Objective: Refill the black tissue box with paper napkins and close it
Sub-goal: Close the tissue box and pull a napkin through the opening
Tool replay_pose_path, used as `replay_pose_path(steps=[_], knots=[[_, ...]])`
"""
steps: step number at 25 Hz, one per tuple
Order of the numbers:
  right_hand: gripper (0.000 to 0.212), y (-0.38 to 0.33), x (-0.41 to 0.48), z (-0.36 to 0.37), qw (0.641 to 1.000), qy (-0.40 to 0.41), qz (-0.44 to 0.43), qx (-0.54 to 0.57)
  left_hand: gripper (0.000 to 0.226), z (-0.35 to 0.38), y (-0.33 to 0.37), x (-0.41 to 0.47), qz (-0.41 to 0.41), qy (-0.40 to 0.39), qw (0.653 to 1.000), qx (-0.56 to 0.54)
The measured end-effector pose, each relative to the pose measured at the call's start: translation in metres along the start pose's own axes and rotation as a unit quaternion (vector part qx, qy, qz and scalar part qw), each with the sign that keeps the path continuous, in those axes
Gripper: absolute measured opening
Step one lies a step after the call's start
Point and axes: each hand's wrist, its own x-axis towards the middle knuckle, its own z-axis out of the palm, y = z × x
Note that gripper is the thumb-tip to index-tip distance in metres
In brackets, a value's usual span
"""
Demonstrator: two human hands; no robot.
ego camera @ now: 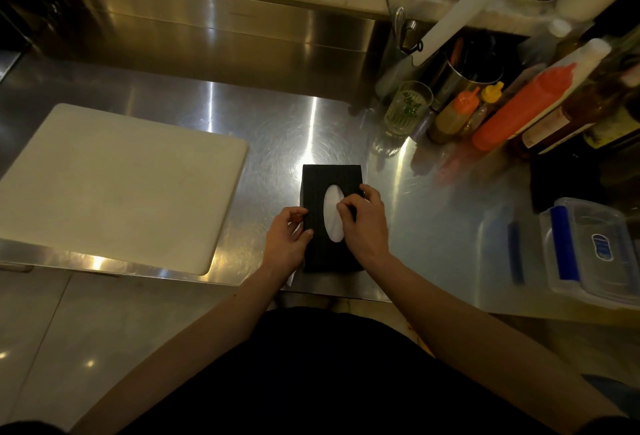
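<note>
The black tissue box (pixel 330 178) lies flat on the steel counter near its front edge, oval opening facing up. White paper napkins (pixel 331 212) show through the oval. My left hand (pixel 289 240) grips the box's left side, thumb on top. My right hand (pixel 363 223) rests on the box's right half, with its fingertips pinching at the right rim of the oval where the napkin shows. A bit of white paper (pixel 292 277) sticks out beneath my left wrist at the box's near left corner.
A white cutting board (pixel 114 185) covers the counter's left. A glass (pixel 407 107), squeeze bottles (pixel 519 112) and dark bottles stand at the right rear. A clear plastic container with blue clips (pixel 588 251) sits at the right. Bowls are stacked on the shelf behind.
</note>
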Motion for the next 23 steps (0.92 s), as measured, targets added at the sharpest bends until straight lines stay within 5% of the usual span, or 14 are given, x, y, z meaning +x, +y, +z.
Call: replay_pose_path(steps=[12, 23], knots=[[0.011, -0.007, -0.005, -0.014, 0.996, 0.024, -0.01, 0.089, 0.035, -0.001, 0.003, -0.001, -0.005, 0.003, 1.0, 0.002], [0.033, -0.01, -0.011, -0.022, 0.994, 0.033, 0.022, 0.104, 0.043, -0.008, 0.017, -0.005, -0.019, -0.016, 0.997, 0.069]])
